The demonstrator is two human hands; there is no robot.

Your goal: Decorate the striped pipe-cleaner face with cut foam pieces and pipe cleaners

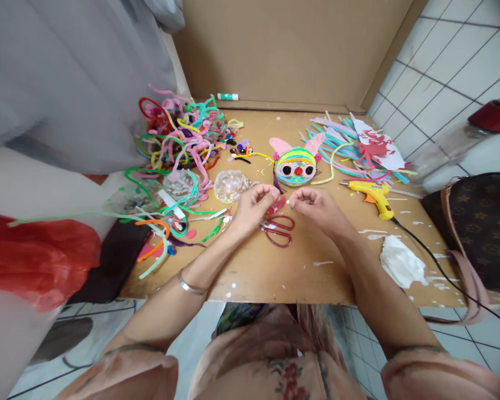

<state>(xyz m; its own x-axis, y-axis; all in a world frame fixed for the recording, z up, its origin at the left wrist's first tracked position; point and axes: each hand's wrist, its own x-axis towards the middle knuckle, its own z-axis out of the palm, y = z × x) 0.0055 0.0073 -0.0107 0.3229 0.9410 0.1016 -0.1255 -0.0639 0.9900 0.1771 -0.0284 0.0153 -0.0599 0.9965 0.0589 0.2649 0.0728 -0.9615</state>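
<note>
My left hand [254,208] is closed in a pinch over the table; what its fingertips hold is too small to make out. Just under them shows a reddish, rounded piece [277,205], and I cannot tell if it is held or lying flat. Close by on the right, my right hand [319,208] pinches a tiny white piece [288,202]. Red-handled scissors [280,230] lie below the hands, their blades partly hidden by my left hand. Beyond the hands sits a decorated face [295,169] with pink ears, black eyes and a red nose.
Tangled pipe cleaners [183,133] heap up at the left, near clear plastic pieces [231,186]. On the right are a yellow glue gun [370,197] with a cord, crumpled tissue [402,261], more pipe cleaners [337,147] and a brown bag [479,228]. A glue stick [228,96] lies at the back.
</note>
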